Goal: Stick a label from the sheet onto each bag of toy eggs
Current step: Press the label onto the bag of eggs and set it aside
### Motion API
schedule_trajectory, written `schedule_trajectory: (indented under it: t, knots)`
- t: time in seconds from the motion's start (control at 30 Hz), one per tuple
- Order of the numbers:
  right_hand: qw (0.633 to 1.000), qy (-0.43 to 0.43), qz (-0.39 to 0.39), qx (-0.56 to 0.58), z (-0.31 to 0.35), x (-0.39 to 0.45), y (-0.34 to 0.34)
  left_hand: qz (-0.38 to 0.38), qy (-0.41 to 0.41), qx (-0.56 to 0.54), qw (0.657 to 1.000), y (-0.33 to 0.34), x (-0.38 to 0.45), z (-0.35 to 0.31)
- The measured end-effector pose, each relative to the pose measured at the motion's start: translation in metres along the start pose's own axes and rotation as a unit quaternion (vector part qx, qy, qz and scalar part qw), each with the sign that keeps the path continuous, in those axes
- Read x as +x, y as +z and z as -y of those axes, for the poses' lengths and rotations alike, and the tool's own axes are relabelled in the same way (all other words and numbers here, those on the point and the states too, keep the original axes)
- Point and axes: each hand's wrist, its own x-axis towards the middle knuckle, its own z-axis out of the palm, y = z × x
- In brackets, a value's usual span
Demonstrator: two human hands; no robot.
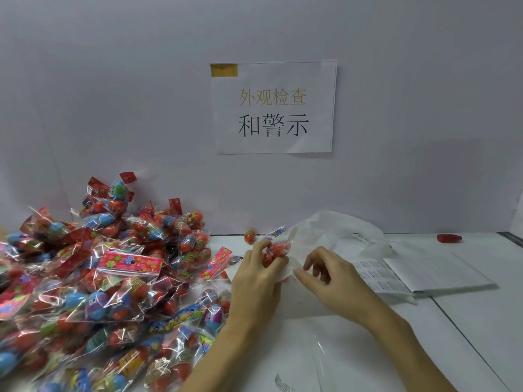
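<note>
A large pile of bagged toy eggs point(93, 281) spreads over the white table point(467, 329), reaching from well left of the left hand's fingers up to its wrist. The label sheet point(418, 274) lies flat just right of the right hand's fingers, with crumpled white backing paper point(334, 230) beyond both sets of fingertips. The left hand point(256, 281) curls its fingers round one bag of red eggs point(273, 251). The right hand point(331, 281) has its fingers bent, thumb and forefinger tips close together beside that bag; whether they pinch a label is unclear.
</note>
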Motion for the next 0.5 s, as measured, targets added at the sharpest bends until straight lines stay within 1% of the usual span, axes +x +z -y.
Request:
schedule_trajectory:
  t: [0.1,0.33,0.5]
  knots:
    - [1.0,0.016,0.012,0.004,-0.0004,0.0001,0.0065,0.006,-0.007,-0.014,1.0,0.0009,-0.0009,0.0002]
    - [0.999,-0.023,0.03,-0.016,-0.0049,0.0007,0.0087,0.021,-0.012,-0.044,0.999,0.0041,-0.0039,0.0004]
    - [0.998,-0.03,0.049,-0.017,-0.0053,0.0015,0.0055,0.039,-0.012,-0.037,0.998,0.0055,-0.0049,0.0006]
